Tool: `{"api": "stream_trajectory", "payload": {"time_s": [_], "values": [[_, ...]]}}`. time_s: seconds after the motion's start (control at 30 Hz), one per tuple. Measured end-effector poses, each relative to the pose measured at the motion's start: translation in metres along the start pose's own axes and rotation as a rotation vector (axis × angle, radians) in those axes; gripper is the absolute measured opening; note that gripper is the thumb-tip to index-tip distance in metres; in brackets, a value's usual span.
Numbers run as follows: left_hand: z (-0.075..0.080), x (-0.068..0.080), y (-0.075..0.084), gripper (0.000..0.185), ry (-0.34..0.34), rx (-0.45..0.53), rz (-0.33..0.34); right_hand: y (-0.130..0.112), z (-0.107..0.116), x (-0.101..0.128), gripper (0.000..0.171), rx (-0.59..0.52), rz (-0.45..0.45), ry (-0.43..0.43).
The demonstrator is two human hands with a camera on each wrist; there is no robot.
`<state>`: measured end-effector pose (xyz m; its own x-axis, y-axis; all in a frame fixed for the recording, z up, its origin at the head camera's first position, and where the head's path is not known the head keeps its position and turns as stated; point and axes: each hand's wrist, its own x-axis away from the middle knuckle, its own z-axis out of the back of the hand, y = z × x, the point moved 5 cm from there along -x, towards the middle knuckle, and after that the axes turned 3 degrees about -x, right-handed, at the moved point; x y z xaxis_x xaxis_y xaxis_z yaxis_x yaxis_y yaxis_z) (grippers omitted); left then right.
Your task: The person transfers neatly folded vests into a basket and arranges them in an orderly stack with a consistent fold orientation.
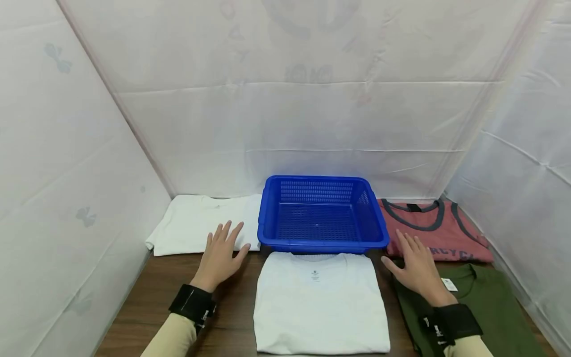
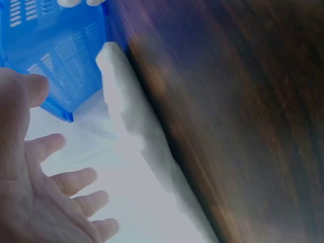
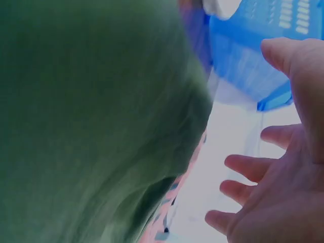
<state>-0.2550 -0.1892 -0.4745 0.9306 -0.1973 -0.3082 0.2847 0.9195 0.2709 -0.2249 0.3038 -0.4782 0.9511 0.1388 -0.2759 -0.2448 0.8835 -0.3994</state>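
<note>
Left hand [image 1: 219, 256] and right hand [image 1: 415, 267] hover flat, fingers spread, gripping nothing — flanking the empty basket [image 1: 322, 214]. Folded white shirt [image 1: 320, 302] lies just below it, between the wrists — placed for reach.

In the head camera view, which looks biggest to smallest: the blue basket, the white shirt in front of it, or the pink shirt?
1. Folded white T-shirt nearest the camera.
2. Blue plastic mesh basket, close behind; nearness may flatter the shirt.
3. Pink shirt with dark trim, partly hidden by the right hand.
</note>
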Motion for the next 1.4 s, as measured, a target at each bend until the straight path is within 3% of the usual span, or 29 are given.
{"api": "stream_trajectory", "payload": {"time_s": [0.17, 0.47, 0.77, 0.93, 1.13, 1.4], "values": [[0.001, 0.014, 0.007, 0.062, -0.034, -0.003, -0.020, -0.013, -0.007, 0.004, 0.079, -0.039, 0.024, -0.060], [0.007, 0.029, 0.028, 0.039, 0.015, -0.043, -0.082, -0.033, -0.025, 0.012, 0.066, -0.018, 0.019, -0.212], [-0.010, 0.031, 0.046, 0.022, -0.141, 0.060, -0.096, -0.047, -0.042, 0.015, 0.068, -0.019, 0.055, -0.275], [-0.015, 0.031, 0.054, 0.022, -0.189, 0.131, -0.115, -0.053, -0.045, 0.015, 0.071, -0.014, 0.073, -0.276], [-0.025, 0.030, 0.065, 0.033, -0.221, 0.142, -0.124, -0.060, -0.047, 0.018, 0.071, -0.015, 0.099, -0.235], [-0.033, 0.029, 0.071, 0.027, -0.173, 0.087, -0.131, -0.072, -0.049, 0.020, 0.065, 0.009, 0.150, -0.126]]}}
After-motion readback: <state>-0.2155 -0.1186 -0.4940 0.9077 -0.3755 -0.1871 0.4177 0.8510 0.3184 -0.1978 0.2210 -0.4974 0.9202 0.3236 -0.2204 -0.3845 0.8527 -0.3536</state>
